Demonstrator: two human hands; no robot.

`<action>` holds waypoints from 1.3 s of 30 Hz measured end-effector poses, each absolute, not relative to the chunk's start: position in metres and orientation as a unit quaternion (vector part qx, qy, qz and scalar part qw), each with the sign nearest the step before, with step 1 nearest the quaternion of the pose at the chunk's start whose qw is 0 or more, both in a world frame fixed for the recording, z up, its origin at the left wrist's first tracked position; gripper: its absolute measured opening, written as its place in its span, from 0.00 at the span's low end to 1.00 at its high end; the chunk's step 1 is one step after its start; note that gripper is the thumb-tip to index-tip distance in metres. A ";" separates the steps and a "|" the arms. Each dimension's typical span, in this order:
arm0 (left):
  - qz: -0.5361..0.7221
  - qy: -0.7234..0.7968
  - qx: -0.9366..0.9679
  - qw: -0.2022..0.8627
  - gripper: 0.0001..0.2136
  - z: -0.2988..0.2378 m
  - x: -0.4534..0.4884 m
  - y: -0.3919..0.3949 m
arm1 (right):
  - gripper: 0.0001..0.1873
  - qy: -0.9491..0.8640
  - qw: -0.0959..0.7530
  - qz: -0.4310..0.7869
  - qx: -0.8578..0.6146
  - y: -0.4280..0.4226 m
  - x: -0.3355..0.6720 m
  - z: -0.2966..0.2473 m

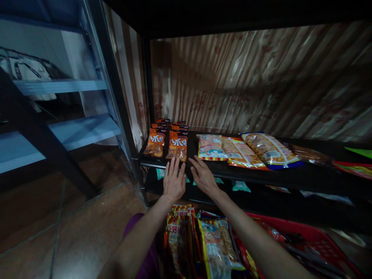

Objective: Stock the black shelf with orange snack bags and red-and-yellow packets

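On the black shelf [216, 167] stand two short rows of orange and black snack bags. My left hand [174, 180] lies with fingers stretched out, its fingertips at the lower edge of the front snack bag [178, 144] in the right-hand row. The front bag of the left-hand row [155, 143] is just to its left. My right hand [203, 176] is spread over the shelf's front edge, between that right-hand row and a pale snack bag with a yellow and red edge [212, 146]. It holds nothing.
Further right on the shelf lie more snack bags [269, 150]. Teal packets [241, 186] show on the level below. Under my arms are several upright snack bags [180, 236] and a red plastic basket [338, 248]. A blue ladder-like rack [61, 87] stands at left; a striped curtain [247, 77] hangs behind.
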State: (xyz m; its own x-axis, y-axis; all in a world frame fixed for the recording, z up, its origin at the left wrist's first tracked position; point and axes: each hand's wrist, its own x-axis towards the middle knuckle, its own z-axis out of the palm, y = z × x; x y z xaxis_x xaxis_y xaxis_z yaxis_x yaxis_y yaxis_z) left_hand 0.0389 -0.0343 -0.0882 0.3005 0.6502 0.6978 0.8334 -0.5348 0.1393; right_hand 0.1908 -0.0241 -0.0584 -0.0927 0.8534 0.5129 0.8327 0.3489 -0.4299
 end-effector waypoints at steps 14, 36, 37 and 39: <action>-0.403 -0.371 -0.832 0.085 0.24 -0.098 0.059 -0.063 | 0.19 -0.726 0.445 0.006 -0.524 -0.047 0.201 -0.067; -0.194 -0.530 -0.780 -0.271 0.14 -0.142 0.075 -0.135 | 0.19 -0.730 0.140 0.228 -0.629 -0.133 0.252 -0.114; -0.190 -0.537 -0.776 -0.271 0.15 -0.145 0.071 -0.137 | 0.19 -0.723 0.132 0.240 -0.634 -0.140 0.250 -0.121; -0.187 -0.533 -0.779 -0.273 0.15 -0.152 0.068 -0.143 | 0.18 -0.713 0.116 0.272 -0.636 -0.156 0.244 -0.135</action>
